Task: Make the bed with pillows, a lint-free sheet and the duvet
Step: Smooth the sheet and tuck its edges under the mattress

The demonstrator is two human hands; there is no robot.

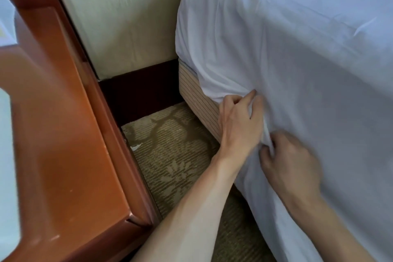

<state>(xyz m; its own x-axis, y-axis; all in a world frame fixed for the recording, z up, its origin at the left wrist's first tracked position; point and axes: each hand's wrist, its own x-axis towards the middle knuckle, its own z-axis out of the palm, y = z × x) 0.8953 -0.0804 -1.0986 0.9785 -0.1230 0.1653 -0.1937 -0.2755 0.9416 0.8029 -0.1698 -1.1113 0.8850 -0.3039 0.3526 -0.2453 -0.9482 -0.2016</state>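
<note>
A white sheet (297, 49) drapes over the mattress corner and hangs down the bed's side. Under it shows the striped beige bed base (198, 100). My left hand (240, 121) grips a bunched fold of the sheet at the hanging edge, fingers curled into the cloth beside the base. Just below and to the right, my right hand (291, 164) pinches the same fold, its fingertips buried in the fabric. No pillows or duvet are in view.
A glossy reddish wooden nightstand (63, 134) stands close on the left. Patterned olive carpet (176, 155) fills the narrow gap between it and the bed. A pale padded wall panel (127, 17) with a dark baseboard (140, 91) is behind.
</note>
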